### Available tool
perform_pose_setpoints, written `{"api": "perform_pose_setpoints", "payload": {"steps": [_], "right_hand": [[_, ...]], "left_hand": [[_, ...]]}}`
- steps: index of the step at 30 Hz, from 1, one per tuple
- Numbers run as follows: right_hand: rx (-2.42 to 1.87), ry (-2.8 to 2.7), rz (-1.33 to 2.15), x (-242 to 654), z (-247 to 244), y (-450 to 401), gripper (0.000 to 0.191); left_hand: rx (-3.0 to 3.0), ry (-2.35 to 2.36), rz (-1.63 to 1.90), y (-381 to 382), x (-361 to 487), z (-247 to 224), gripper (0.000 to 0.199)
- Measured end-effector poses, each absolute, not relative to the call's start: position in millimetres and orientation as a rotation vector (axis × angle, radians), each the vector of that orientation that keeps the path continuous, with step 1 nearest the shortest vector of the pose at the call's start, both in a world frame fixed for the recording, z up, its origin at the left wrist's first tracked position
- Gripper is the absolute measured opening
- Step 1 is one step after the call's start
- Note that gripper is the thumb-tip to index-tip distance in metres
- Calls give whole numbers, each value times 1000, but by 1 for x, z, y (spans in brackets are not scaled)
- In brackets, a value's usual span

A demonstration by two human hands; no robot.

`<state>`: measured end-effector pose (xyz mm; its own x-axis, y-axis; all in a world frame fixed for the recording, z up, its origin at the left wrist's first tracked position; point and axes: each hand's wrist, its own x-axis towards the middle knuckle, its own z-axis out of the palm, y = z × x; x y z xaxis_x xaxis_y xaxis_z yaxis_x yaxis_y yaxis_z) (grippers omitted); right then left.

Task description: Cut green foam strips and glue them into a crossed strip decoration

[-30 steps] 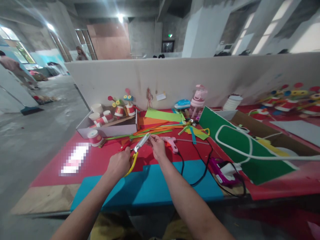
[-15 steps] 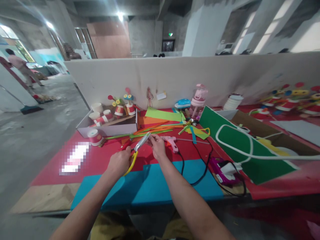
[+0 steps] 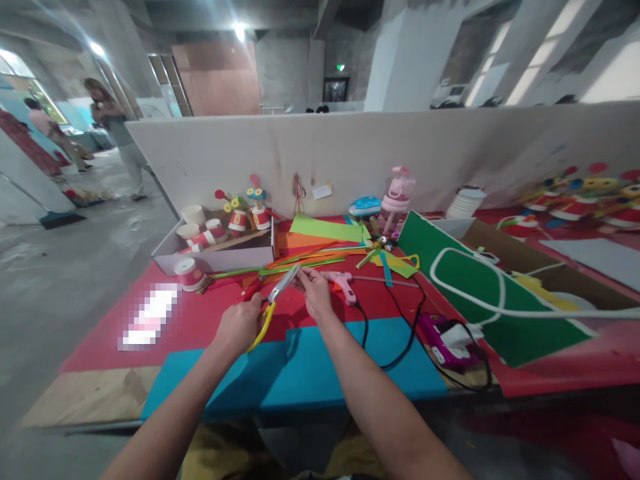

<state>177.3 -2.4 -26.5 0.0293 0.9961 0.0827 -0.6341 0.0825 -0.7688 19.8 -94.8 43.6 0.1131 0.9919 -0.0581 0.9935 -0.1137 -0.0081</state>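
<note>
My left hand (image 3: 242,323) is closed around the yellow handles of a pair of scissors (image 3: 283,285), whose blades point up and to the right. At the blade tips, my right hand (image 3: 314,293) has its fingers pinched together; what they hold is too small to make out. Just right of that hand lies a pink glue gun (image 3: 343,287) with a black cord. Behind both hands, thin green and orange paper strips (image 3: 320,253) are spread on the red tabletop (image 3: 210,333). Under my forearms lie blue sheets (image 3: 270,380).
At left, a white box (image 3: 220,261) holds paper cups and small figures; a red-and-white cup (image 3: 188,273) stands before it. At right are a green board (image 3: 480,307), a white cable and a purple power strip (image 3: 450,343). A white partition (image 3: 350,153) closes the back.
My hands and the scissors stay almost where they were. In the background at left, a person has come into fuller view beside the partition, and another person has shifted slightly right.
</note>
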Motion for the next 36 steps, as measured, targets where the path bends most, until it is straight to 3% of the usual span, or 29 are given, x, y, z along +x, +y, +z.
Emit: {"api": "perform_pose_setpoints", "payload": {"steps": [13,21,28,36], "right_hand": [[-649,-725,1458,178,-24,-5,28],[-462,-620,1607,182,-15,-8,24],[-436,-589,1658,182,-18,-7,17],[-426,-533,1705,181,-29,-2,21]], "left_hand": [[2266,2174,-81,-97,9,40,29],[1946,2508,-141,-95,-54,46,39],[1889,2394,-262,-103,-89,39,42],[1889,2414,-203,-87,-85,22,47]]}}
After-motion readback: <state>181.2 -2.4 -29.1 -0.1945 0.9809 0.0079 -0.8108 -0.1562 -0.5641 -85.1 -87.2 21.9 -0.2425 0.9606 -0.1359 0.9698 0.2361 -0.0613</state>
